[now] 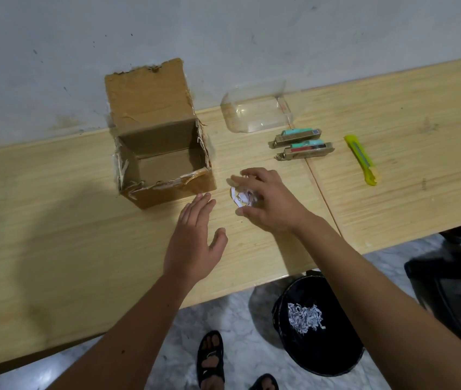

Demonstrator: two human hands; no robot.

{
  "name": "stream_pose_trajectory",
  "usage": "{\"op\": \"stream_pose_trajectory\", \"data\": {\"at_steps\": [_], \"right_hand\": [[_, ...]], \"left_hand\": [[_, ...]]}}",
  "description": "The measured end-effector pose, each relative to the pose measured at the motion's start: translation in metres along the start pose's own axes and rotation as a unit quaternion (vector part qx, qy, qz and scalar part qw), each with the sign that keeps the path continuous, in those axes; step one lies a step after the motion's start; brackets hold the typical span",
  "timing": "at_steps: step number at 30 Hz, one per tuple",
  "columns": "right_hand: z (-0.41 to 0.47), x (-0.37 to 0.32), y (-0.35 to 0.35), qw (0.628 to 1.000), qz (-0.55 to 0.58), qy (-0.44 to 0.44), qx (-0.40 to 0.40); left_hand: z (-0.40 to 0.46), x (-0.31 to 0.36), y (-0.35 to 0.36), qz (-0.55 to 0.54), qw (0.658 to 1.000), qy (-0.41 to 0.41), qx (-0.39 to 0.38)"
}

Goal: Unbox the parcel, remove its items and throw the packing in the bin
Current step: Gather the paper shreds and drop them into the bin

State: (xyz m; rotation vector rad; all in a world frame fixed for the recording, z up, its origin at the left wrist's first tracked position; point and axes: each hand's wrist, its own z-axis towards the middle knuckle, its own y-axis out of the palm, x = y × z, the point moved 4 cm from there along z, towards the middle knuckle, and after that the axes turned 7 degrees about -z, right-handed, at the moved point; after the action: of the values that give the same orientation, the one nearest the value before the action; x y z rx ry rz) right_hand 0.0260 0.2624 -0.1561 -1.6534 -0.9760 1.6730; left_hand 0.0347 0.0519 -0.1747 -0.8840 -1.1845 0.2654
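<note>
Meanwhile, the right hand (268, 201) is curling its fingers round a small wad of shredded paper (243, 198) lying on the bench (54, 220), just right of the open cardboard box (158, 153). The left hand (195, 237) is hovering flat beside it, fingers straight and holding nothing. Two staplers (302, 144) and a clear plastic container (257, 114) are sitting further back, with a yellow cutter (361, 160) off to the right. More shredded paper is lying in the black bin (316, 327) (standing on the floor below the bench edge).
</note>
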Motion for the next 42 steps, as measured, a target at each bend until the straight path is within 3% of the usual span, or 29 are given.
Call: {"op": "stream_pose_trajectory", "data": {"at_steps": [7, 14, 21, 25, 37, 42], "right_hand": [[0.005, -0.008, 0.006, 0.995, -0.034, -0.091, 0.001], [-0.018, -0.014, 0.006, 0.992, -0.044, -0.093, 0.075], [-0.055, 0.002, -0.008, 0.993, -0.061, -0.020, 0.104], [-0.091, 0.026, -0.024, 0.988, -0.049, 0.050, 0.136], [-0.262, 0.100, -0.043, 0.946, 0.002, 0.225, 0.234], [-0.317, 0.127, -0.008, 0.928, 0.038, 0.295, 0.222]], "left_hand": [[-0.001, 0.003, -0.002, 0.012, 1.000, 0.011, 0.003], [-0.002, 0.006, -0.003, 0.033, 0.998, 0.051, 0.023], [-0.007, 0.010, 0.003, 0.096, 0.988, 0.111, 0.041], [0.000, 0.016, 0.002, 0.071, 0.997, 0.038, 0.010], [0.032, 0.173, 0.133, 0.058, 0.957, 0.186, -0.216], [0.024, 0.177, 0.156, 0.123, 0.946, 0.205, -0.219]]}}
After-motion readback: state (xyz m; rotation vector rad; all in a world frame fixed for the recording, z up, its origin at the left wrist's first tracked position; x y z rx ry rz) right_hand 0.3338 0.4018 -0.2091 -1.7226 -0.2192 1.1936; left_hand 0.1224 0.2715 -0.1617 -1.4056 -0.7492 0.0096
